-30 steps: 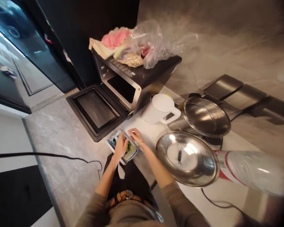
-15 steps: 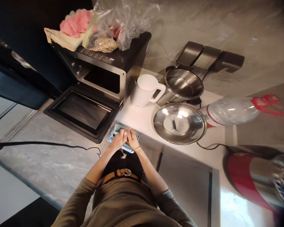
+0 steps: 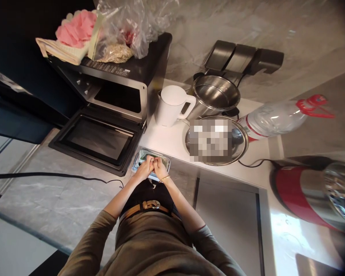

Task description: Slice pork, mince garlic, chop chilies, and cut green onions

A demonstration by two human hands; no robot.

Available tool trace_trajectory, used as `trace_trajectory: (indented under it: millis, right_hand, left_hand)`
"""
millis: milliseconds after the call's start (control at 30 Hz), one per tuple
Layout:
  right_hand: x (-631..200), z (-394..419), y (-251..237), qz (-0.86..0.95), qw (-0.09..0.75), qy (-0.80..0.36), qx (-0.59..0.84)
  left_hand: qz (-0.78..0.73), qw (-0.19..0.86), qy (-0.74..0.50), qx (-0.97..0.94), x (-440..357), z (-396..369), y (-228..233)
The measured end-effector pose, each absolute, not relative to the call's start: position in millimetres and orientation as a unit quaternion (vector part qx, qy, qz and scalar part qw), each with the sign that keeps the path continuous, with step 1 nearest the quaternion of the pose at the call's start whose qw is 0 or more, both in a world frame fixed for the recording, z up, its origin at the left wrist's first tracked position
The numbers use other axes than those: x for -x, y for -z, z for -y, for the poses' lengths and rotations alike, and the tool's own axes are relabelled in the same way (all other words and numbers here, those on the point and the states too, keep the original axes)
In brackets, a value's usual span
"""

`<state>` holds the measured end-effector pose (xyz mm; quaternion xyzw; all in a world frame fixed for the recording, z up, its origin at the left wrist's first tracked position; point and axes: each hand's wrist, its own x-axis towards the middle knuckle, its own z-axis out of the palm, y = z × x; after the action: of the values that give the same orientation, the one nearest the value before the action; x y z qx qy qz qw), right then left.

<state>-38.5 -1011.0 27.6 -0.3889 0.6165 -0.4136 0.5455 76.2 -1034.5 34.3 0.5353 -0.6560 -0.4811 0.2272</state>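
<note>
Here, both my hands sit together over one small container.
Left hand: my left hand [image 3: 145,170] rests on the food container [image 3: 151,164], fingers curled, knuckles touching my right hand; whether its grip is clamped on anything I cannot tell.
Right hand: my right hand [image 3: 160,168], a thin bangle at the wrist, is pressed against the left over the same container; its grip I cannot tell either.
Container: clear, rectangular, something green inside, on the bench [image 3: 54,199] edge just in front of my belt.
At 10 o'clock: the oven [image 3: 115,96] with its door [image 3: 96,140] dropped open, the door's corner just beside the container.
At 12 o'clock: a white jug [image 3: 172,105].
At 1 o'clock: a steel pot [image 3: 215,96] and a steel lid [image 3: 238,140].
At 2 o'clock: a plastic bottle [image 3: 273,117] lying on its side.
</note>
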Motion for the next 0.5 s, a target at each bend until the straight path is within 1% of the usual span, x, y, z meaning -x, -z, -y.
trace_trajectory:
  millis: [67, 233, 333, 400, 500]
  right_hand:
    - [37, 1014, -29, -0.613, 0.546, 0.423, 0.382]
    - [45, 1023, -35, -0.524, 0.631, 0.478, 0.314]
    - [56, 1028, -37, -0.473, 0.650, 0.530, 0.271]
    - [63, 1030, -36, -0.455, 0.657, 0.553, 0.237]
    - [73, 1034, -32, -0.446, 0.663, 0.580, 0.156]
  left_hand:
    - [0.625, 0.261, 0.498, -0.542, -74, 1038, -32]
    - [0.530, 0.338, 0.579, -0.519, -65, 1049, -25]
    - [0.449, 0.385, 0.622, -0.514, -58, 1057, -20]
    - [0.433, 0.389, 0.621, -0.524, -54, 1063, -17]
    - [0.484, 0.375, 0.563, -0.554, -45, 1079, -13]
